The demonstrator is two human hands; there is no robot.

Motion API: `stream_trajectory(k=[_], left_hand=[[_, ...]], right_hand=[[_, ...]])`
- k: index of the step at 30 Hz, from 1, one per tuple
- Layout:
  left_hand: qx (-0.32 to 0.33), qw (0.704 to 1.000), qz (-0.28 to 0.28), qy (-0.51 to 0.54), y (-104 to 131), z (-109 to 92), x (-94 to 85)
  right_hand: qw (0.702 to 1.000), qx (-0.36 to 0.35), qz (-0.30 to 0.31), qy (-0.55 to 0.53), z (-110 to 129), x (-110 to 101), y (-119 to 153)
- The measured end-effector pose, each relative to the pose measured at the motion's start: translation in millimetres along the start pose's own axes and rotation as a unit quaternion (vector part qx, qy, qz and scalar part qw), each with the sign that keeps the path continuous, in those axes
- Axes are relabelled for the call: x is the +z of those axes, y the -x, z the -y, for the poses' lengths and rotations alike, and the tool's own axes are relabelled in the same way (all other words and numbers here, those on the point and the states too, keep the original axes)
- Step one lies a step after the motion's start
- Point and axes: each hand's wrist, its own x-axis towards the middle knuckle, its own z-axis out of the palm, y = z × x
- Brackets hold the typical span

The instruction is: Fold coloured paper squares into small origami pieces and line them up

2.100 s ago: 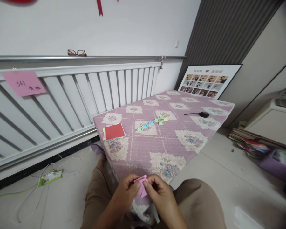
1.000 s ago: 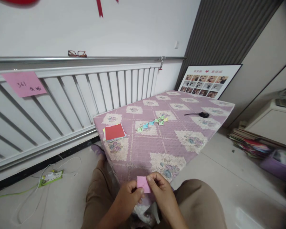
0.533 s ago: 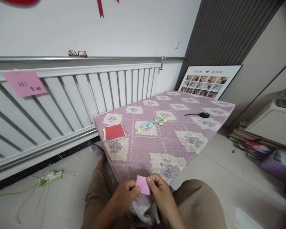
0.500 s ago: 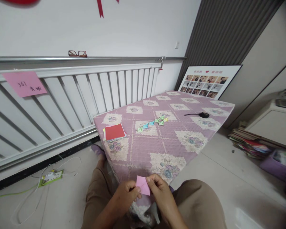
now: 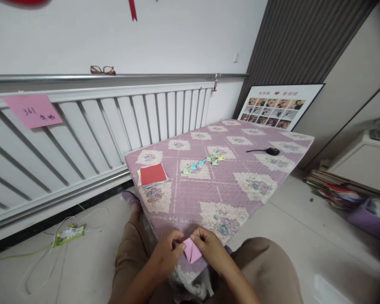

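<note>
Near the table corner in front of me is a small square of pink paper point(image 5: 193, 252), turned on its corner, with a dark fold line running down it. My right hand point(image 5: 210, 247) pinches its upper right side, thumb on top. At the left corner, my left hand point(image 5: 168, 252) has its thumb and forefinger closed about the edge; its other fingers are partly hidden. Farther up the cloth lies a row of small folded paper pieces point(image 5: 202, 162) in green, blue and yellow. A stack of coloured paper sheets point(image 5: 153, 175), red on top, lies at the left.
A floral purple tablecloth point(image 5: 196, 198) covers the table. A black object with a thin handle or cord point(image 5: 272, 151) rests at the right. Beyond the left edge is a white radiator point(image 5: 114, 122); a power strip point(image 5: 70, 234) with cables lies on the floor.
The pink paper has turned from nearly upright to standing on its corner, and a diagonal fold line now shows. Both hands have shifted their grip slightly around it.
</note>
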Motion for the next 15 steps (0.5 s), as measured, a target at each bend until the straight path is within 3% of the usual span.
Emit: stream_trajectory(k=[6,15], left_hand=[[0.023,0.998,0.019,-0.061,-26,4,5.4],[0.042,0.986,0.010,-0.160,-80,-1,18.0]], right_hand=[[0.999,-0.024,-0.008,0.039,-2,-3,-14],[0.984,-0.060,-0.088,0.145,-15,-22,-48]])
